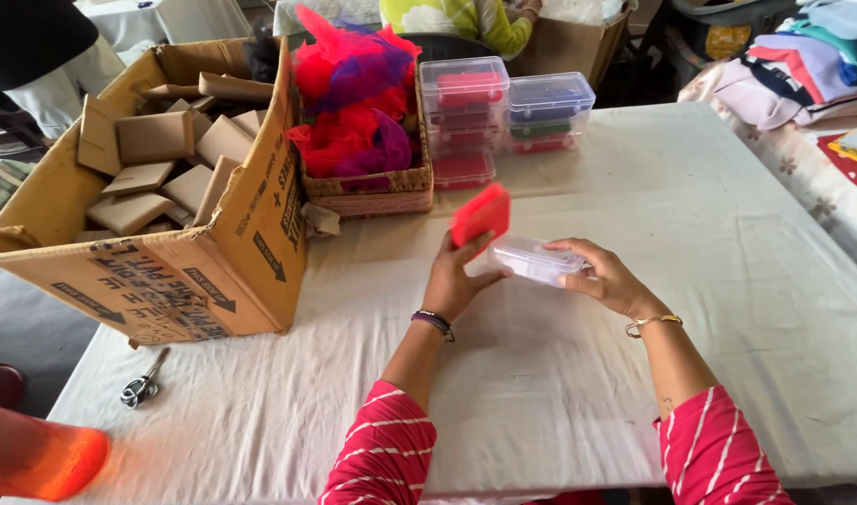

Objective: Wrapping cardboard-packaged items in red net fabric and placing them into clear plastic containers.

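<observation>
Two hands, one box half packed
Left hand [455, 281] grips a red pad [481, 214]; right hand [604, 276] clasps the clear box [533, 259]. Filled boxes [503, 117] stacked behind; pad not yet inside.

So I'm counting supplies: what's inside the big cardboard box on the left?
The cardboard box holds a loose heap of small, flat brown cardboard packets, tilted every way. Only the top layer shows; the box's walls and the upper packets cover whatever lies lower down.
</observation>
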